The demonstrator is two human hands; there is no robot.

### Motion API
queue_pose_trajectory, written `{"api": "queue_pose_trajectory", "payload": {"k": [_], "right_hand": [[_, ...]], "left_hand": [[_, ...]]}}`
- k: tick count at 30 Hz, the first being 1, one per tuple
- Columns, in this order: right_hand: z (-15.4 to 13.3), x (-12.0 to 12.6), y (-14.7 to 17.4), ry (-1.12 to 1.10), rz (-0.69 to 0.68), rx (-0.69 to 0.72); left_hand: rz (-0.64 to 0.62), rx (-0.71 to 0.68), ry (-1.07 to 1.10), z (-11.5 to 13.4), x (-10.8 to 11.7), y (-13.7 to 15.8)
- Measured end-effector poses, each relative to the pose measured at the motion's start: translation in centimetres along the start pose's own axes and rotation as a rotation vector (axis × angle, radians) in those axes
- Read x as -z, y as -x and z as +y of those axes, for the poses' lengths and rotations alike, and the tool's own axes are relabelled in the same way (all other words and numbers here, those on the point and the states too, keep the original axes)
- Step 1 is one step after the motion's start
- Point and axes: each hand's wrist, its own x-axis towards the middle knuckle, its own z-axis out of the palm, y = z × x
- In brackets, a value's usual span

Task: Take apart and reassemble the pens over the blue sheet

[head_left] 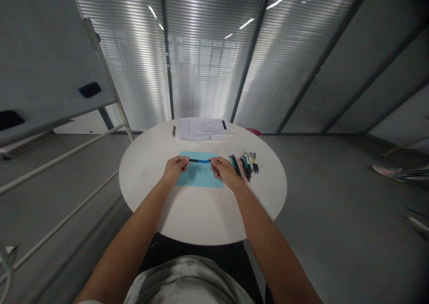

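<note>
A slim pen (199,161), black toward the left and blue toward the right, lies crosswise between my two hands. My left hand (176,168) is closed on its black end. The fingers of my right hand (224,170) pinch the blue end. Beneath the pen a light blue sheet (200,179) rests on the round white table (201,223). Close by on the right of my right hand is a group of several pens and markers (246,165), in black, green, pink, white and yellow.
A stack of printed papers (199,128) lies at the table's far side, with a dark pen (174,131) to its left. A whiteboard on a white metal frame (122,111) stands at left. Glass panels with blinds (204,71) rise behind. Someone's shoe (389,173) shows at right.
</note>
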Motion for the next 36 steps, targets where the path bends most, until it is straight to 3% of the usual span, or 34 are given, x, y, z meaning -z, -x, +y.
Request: {"api": "queue_pose_trajectory", "payload": {"k": [16, 23, 36], "right_hand": [[0.1, -0.33, -0.12, 0.125, 0.004, 0.16], [-0.26, -0.37, 0.1, 0.088, 0.077, 0.078], [-0.45, -0.38, 0.2, 0.064, 0.072, 0.035]], "left_hand": [[0.046, 0.029, -0.032, -0.18, 0.22, -0.12], [0.011, -0.013, -0.022, 0.12, -0.18, 0.15], [0.04, 0.0, -0.019, 0.05, -0.09, 0.02]]}}
